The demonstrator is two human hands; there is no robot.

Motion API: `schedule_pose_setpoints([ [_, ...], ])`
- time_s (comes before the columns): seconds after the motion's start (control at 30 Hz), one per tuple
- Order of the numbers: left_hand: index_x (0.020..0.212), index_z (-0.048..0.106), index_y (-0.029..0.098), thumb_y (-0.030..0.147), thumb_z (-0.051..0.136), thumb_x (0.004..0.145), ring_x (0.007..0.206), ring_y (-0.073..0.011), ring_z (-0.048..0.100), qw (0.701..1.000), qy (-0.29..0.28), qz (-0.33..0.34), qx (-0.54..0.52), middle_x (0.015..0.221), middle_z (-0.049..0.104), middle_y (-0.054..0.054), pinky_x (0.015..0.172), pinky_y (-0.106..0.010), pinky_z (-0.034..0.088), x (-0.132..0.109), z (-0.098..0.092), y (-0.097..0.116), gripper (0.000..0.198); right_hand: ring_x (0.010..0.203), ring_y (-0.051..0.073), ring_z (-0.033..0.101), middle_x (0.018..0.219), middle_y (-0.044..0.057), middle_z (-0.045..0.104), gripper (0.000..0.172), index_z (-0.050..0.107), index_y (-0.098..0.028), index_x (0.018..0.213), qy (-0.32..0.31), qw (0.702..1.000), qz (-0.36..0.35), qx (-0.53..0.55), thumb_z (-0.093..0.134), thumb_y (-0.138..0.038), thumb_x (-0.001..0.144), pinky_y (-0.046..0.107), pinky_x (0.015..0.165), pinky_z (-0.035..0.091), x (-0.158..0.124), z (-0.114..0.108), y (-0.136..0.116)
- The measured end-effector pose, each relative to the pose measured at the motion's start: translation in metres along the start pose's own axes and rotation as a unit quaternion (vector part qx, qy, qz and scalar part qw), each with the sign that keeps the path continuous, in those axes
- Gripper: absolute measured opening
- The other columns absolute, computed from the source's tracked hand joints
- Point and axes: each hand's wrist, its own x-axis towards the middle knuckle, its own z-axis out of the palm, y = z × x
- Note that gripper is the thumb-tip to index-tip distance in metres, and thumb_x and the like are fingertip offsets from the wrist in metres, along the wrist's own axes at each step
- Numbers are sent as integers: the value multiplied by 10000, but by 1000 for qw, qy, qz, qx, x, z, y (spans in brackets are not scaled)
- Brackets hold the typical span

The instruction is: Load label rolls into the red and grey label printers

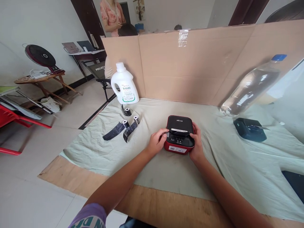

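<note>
A small red and black label printer (179, 133) sits on the pale green cloth (213, 164) at the table's middle. My left hand (157, 141) grips its left side, thumb near the paper slot. My right hand (196, 142) is wrapped round its right side. To the left lie three small paper rolls: two with dark strips unrolled (129, 128) (116, 129) and one standing (127, 110).
A white detergent jug (124, 84) stands at the back left. A clear water bottle (251, 87) leans on the cardboard wall (201, 63). A second dark printer (250, 129) lies at the right. A person stands beyond the wall, at the far left.
</note>
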Motion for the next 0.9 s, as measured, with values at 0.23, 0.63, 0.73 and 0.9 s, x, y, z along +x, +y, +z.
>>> schedule_pose_setpoints([
  [0.23,1252,611,184,444,366,1008,733,-157,573,1000,15,12,-5,830,641,-29,760,-293,492,-6,3,-3,432,1421,249,431,1562,58,437,554,433,-283,1427,19,999,6,47,427,-422,891,469,1138,392,-4,5,5],
  [0.63,1056,637,185,395,423,968,658,-137,534,999,4,-30,-26,728,589,10,679,-272,462,0,6,-5,313,1261,266,565,1452,86,554,622,476,-236,1423,29,999,0,-31,427,-347,813,401,958,518,-3,0,9],
  [0.73,1094,639,189,372,417,982,788,-155,596,999,13,-19,-29,866,632,-30,752,-288,502,-3,0,9,309,1288,274,557,1459,75,557,580,495,-252,1424,28,999,1,-44,450,-412,868,417,993,510,-3,-6,10],
  [0.9,1431,491,241,361,463,993,1299,-206,563,987,5,-114,-116,1436,567,-94,1047,-345,494,-2,3,28,454,1416,300,451,1535,24,497,603,517,-326,1443,-90,994,45,-44,555,-550,884,495,1125,421,-6,-44,7],
])
